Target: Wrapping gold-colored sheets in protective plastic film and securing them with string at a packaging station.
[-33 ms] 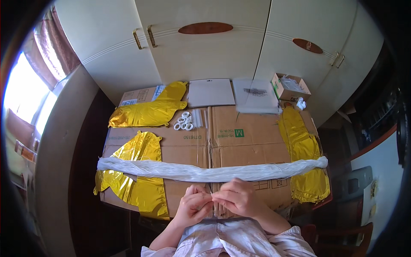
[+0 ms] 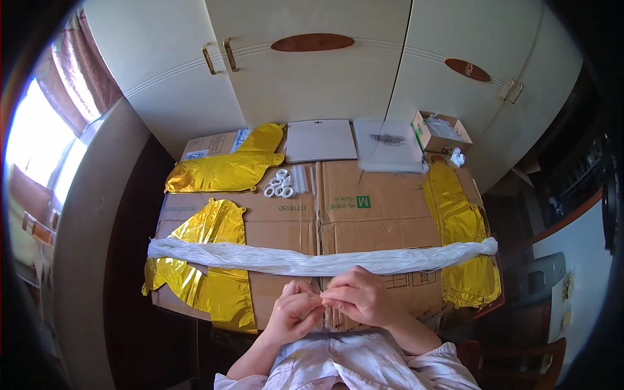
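Observation:
My left hand [image 2: 298,313] is closed, its fingers curled and thumb pinched in just above the near edge of the cardboard. Against its fingertips my right hand [image 2: 361,298] pinches too, knuckles raised. Whatever lies between the two sets of fingertips is too small to make out; a tiny whitish bit shows there. Right beyond the hands, a long hank of white thread [image 2: 305,262] stretches from left to right across the cardboard [image 2: 383,224]. Its left end crosses a gold foil balloon [image 2: 224,296], and its right end rests over another gold foil balloon [image 2: 458,224].
At the far left lies a further gold foil balloon [image 2: 224,170]. Several white ribbon rings [image 2: 279,185] sit beside thin clear straws [image 2: 299,180]. Along the back are a grey-white board [image 2: 322,141], a clear plastic bag [image 2: 388,155] and an open small box [image 2: 448,140]. Cabinets [image 2: 312,84] stand behind.
My right hand has shifted very slightly, its upper fingers lifting and tilting to the left. My left hand and everything on the cardboard stay as they were.

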Demonstrator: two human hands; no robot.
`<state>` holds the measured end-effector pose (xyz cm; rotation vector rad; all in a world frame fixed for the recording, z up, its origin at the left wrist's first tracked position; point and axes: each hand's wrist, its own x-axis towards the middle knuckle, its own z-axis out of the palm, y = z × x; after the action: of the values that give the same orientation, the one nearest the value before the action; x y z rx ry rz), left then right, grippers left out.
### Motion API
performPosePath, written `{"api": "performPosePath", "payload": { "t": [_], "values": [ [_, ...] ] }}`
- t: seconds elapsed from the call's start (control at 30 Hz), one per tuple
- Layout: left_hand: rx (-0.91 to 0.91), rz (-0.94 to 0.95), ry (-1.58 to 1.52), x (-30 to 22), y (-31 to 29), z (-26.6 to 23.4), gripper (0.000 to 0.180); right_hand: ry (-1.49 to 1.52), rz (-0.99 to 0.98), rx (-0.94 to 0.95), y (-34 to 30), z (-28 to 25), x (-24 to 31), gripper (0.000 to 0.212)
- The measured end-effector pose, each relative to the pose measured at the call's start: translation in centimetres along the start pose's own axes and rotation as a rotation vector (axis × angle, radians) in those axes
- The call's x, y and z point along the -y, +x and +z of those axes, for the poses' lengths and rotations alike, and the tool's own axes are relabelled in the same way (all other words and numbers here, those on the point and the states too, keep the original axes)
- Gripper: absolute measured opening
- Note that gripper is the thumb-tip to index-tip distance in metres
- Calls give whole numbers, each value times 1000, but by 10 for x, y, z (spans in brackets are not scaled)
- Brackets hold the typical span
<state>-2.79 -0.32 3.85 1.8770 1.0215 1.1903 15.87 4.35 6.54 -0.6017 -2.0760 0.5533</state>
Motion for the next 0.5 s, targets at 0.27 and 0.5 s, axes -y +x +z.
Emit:
{"api": "performPosePath", "payload": {
  "t": [0.27, 0.5],
  "values": [
    [45, -31, -96, 3, -1, -2, 20, 396, 241, 108, -4, 9, -13, 8],
    [17, -30, -115, 2, 3, 0, 17, 478, 424, 77, -9, 10, -10, 7]
  ]
}}
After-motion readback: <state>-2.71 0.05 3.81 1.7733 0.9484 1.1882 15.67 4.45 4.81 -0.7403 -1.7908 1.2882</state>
